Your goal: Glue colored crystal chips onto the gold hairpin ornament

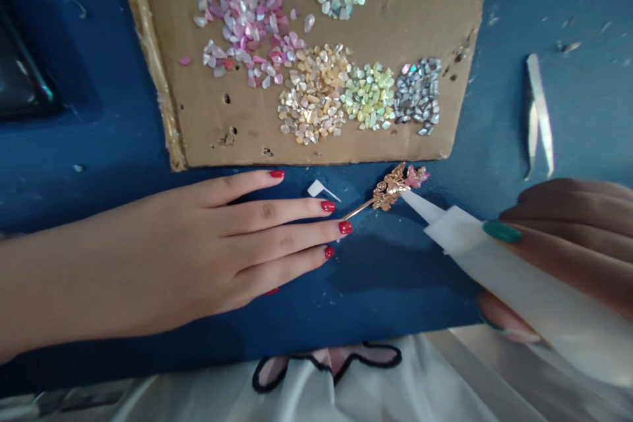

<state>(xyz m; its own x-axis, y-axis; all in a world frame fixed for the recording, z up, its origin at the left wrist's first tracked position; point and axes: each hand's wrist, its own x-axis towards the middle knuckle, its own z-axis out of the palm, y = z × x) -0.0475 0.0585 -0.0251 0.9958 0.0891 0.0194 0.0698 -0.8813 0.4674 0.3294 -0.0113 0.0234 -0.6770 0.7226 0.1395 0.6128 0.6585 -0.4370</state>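
My left hand [237, 237] lies flat on the blue table, fingers stretched out, with red nails; its fingertips rest at the stem of a gold hairpin [388, 191]. The pin has an openwork head with a pink flower at its far end. My right hand [554, 244], with green nails, is closed round a white glue tube [509, 277]. The tube's pointed nozzle touches or nearly touches the hairpin's head. A small white cap [316, 188] lies just beyond my left fingertips.
A cardboard sheet [237, 128] holds piles of pink [247, 20], peach [314, 92], yellow-green [370, 95] and grey chips [418, 95]. Silver tweezers [539, 112] lie at the right. A dark object [22, 72] sits at the left edge.
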